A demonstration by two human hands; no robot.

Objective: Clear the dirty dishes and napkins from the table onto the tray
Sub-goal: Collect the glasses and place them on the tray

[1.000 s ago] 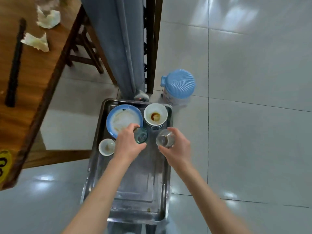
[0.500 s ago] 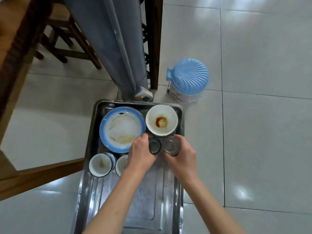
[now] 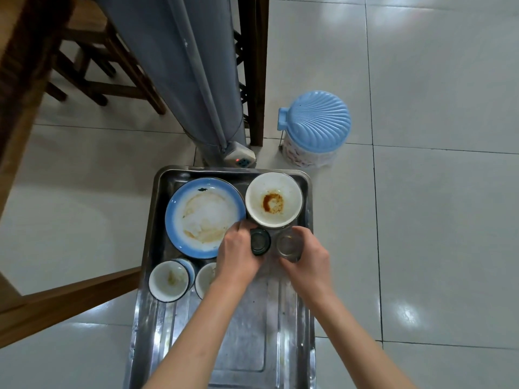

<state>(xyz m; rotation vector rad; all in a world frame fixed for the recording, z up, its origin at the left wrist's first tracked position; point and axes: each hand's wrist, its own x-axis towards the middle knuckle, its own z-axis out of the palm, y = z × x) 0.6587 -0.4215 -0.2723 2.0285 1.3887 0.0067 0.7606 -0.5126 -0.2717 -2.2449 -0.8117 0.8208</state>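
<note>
A steel tray (image 3: 241, 343) lies below me. At its far end sit a blue-rimmed dirty plate (image 3: 203, 216) and a white bowl (image 3: 273, 199) with a brown stain. Two small white cups are at the left: one (image 3: 169, 280) fully seen, the other (image 3: 206, 279) partly hidden by my left wrist. My left hand (image 3: 237, 255) is wrapped around a dark green glass (image 3: 260, 241). My right hand (image 3: 307, 262) grips a clear glass (image 3: 288, 245). Both glasses stand upright side by side, low over the tray's middle.
A wooden table edge (image 3: 16, 88) runs along the left, with a wooden bar (image 3: 64, 301) below it and chair legs (image 3: 118, 85) behind. A grey column (image 3: 193, 68) and a dark post (image 3: 255, 68) stand beyond the tray. A blue-lidded bin (image 3: 314, 127) sits on the tiled floor.
The view has swung away from the tabletop and closer to the tray. Both hands have lowered the two glasses toward the tray, just in front of the plate and bowl.
</note>
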